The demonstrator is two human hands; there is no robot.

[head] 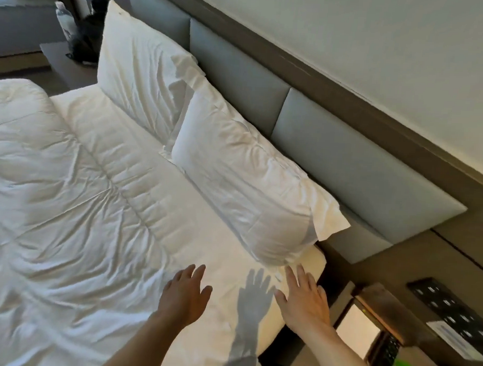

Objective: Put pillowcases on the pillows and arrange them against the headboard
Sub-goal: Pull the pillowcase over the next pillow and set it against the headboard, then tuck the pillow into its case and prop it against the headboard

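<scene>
Two white pillows in white pillowcases lean against the grey padded headboard (348, 160). The near pillow (243, 180) rests at the bed's right corner, its loose case flap sticking out to the right. The far pillow (139, 74) stands more upright beyond it, and the two overlap slightly. My left hand (184, 294) hovers open over the white sheet (199, 217), fingers spread, holding nothing. Just below the near pillow's lower corner, my right hand (304, 301) is open too, at the mattress edge, apart from the pillow.
A rumpled white duvet (38, 186) covers the left of the bed. A bedside unit with a switch panel (449, 311) stands at the right. At the far side, a dark bag (87, 40) rests on a low table, with a sofa (17, 14) behind.
</scene>
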